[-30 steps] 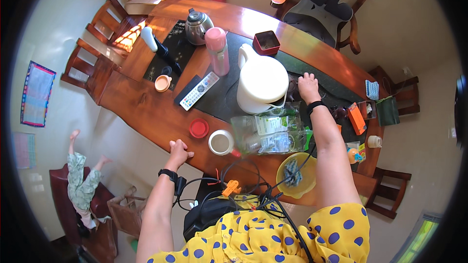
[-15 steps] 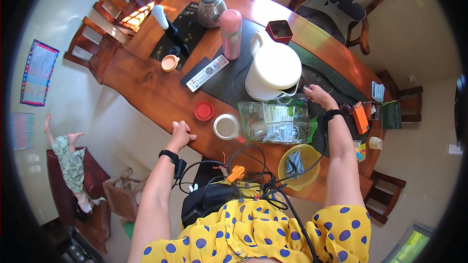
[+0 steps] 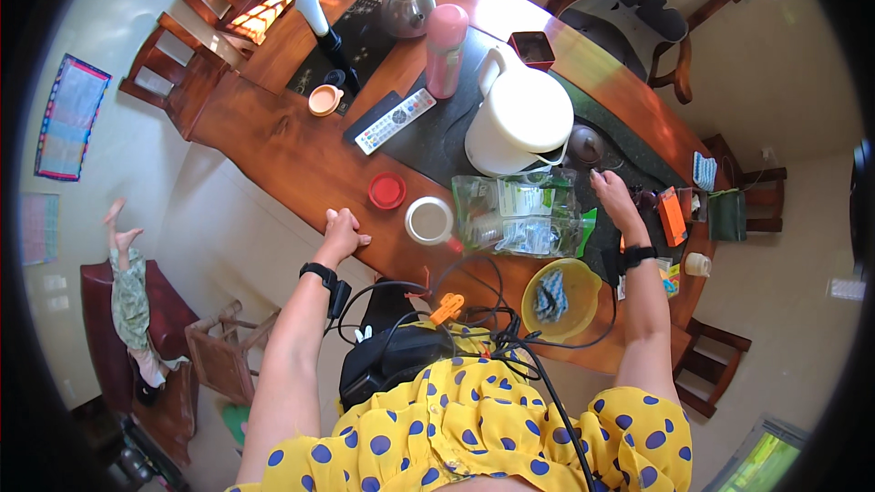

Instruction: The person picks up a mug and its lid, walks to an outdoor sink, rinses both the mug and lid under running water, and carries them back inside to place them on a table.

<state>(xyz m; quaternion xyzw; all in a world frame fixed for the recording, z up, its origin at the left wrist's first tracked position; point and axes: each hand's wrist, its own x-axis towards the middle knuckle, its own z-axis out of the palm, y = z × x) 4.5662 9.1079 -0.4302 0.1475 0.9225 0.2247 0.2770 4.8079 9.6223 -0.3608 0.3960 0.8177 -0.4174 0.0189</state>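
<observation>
Beyond the clear plastic packets (image 3: 519, 214), my right hand (image 3: 617, 200) is closed at the near side of a small dark teapot (image 3: 584, 145). Its fingertips are pinched together where the handle appears to be, though the grip itself is too small to see clearly. The teapot sits just right of a large white electric kettle (image 3: 529, 118). My left hand (image 3: 343, 233) rests at the table's near edge, fingers curled in with nothing visible in them. Close to it are a red round lid (image 3: 386, 190) and a white cup (image 3: 428, 220).
On the wooden table (image 3: 255, 136) stand a pink thermos (image 3: 446, 50), a steel pot (image 3: 406, 7), a remote control (image 3: 396, 122) and a dark red box (image 3: 532, 51). A yellow bowl (image 3: 583, 310) holding a cloth (image 3: 550, 297) is near me. Black cables (image 3: 492, 346) hang at my waist.
My right hand has drawn slightly right and nearer, and the dark teapot shows more beside the kettle. My left hand stays at the table edge. The whole view has shifted a little.
</observation>
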